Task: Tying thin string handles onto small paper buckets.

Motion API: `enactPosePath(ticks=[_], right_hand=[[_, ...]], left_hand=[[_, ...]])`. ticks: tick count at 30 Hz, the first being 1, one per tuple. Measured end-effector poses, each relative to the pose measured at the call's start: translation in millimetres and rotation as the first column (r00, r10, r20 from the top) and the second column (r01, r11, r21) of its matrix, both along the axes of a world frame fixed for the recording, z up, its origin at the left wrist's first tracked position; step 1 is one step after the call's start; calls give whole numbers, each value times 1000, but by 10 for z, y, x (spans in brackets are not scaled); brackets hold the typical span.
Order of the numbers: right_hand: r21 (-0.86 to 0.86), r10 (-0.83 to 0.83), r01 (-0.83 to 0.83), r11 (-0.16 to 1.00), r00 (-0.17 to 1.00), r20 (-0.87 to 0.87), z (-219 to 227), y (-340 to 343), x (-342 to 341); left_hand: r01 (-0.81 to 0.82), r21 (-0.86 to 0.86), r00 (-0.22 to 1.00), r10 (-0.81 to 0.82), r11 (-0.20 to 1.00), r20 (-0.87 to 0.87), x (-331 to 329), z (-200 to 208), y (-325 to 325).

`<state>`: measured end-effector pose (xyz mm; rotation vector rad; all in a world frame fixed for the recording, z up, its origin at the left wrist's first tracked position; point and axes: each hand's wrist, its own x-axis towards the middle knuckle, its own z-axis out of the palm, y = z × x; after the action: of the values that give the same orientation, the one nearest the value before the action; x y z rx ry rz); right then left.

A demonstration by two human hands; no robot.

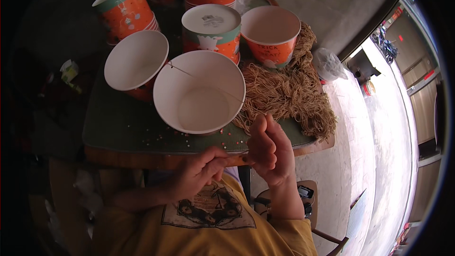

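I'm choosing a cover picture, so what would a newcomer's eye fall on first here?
Probably the large white-lined bucket near the table's front edge, its mouth facing the camera and a thin strand across it. Next, the tangled heap of tan cord on the table's right side. Then the left hand and right hand, close together at the near edge.

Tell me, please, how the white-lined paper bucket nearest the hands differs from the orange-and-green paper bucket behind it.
The white-lined paper bucket has its mouth upward; the orange-and-green paper bucket is inverted, closed base up. A thin cord crosses the white-lined bucket's mouth; no cord shows on the inverted bucket. Both are round.
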<state>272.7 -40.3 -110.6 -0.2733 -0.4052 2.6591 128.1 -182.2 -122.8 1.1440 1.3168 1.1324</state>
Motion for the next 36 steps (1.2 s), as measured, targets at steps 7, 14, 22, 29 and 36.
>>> enactPosePath(ticks=[7,14,22,29,36], right_hand=[[580,-319,67,812,883,345,-279,238,86],[987,-435,-157,21,888,150,2,-119,182],[994,-464,-78,-74,885,34,-189,-200,120],[957,-571,-16,290,800,186,-246,-211,39],[984,-659,48,-171,737,-150,-259,-92,-84]], left_hand=[[-125,-27,970,116,992,-216,-116,-97,-88],[-68,67,870,92,995,-484,-143,128,-90],[74,477,659,316,876,-683,-179,314,122],[118,439,465,341,891,-817,-408,427,454],[-34,165,786,128,986,-605,-633,782,355]])
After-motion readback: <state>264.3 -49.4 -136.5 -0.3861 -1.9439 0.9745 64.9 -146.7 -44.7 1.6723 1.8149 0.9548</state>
